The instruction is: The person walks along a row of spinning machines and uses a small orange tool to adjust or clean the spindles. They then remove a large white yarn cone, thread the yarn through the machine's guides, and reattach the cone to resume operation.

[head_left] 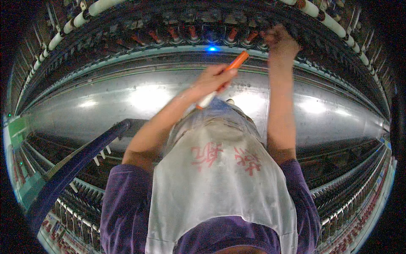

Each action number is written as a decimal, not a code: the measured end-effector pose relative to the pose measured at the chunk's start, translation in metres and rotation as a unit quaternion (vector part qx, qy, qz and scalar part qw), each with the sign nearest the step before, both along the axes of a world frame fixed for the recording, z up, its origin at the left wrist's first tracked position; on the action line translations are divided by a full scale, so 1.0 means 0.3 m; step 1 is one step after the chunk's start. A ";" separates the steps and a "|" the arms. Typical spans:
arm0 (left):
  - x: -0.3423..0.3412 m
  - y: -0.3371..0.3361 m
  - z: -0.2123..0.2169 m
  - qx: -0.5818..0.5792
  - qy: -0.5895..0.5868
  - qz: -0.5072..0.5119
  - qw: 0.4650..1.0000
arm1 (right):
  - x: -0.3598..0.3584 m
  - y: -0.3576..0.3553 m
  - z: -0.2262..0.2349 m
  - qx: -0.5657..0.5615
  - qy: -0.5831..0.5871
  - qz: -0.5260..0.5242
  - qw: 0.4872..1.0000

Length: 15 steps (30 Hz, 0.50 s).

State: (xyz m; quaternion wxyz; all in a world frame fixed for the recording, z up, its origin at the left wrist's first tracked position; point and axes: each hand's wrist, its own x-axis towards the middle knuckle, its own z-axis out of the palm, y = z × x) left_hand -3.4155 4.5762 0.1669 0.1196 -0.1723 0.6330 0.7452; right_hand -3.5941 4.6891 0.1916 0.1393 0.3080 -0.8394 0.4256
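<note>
My left hand (215, 79) is closed around an orange bobbin (239, 60), held at a slant in front of my body. Its orange end points up and right, and white yarn seems to cover its lower part below my fingers. My right hand (279, 39) reaches farther out, to the row of spindles on the spinning frame. Motion smears its fingers, so I cannot see whether they grip anything. Just left of it, a red-orange bobbin (251, 37) stands in the row, with another bobbin (232, 34) beside it.
A blue light (212, 49) shines on the machine's rail. Between me and the spindles lies a wide shiny metal floor (152, 95). A dark blue curved bar (80, 163) rises at my left. White rolls (334, 24) line the top, and another machine row (351, 211) stands behind me.
</note>
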 end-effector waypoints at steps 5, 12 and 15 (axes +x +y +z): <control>0.181 -0.309 -0.013 -0.419 -0.016 -0.073 0.905 | 0.000 0.027 0.068 0.261 0.309 0.192 0.894; 0.578 -0.603 -0.219 -0.559 -0.065 -0.031 0.826 | -0.112 0.173 -0.270 0.401 0.088 0.133 0.902; 0.812 -0.746 -0.394 -0.482 -0.148 0.132 0.853 | -0.072 0.182 -0.412 0.372 0.029 0.115 0.921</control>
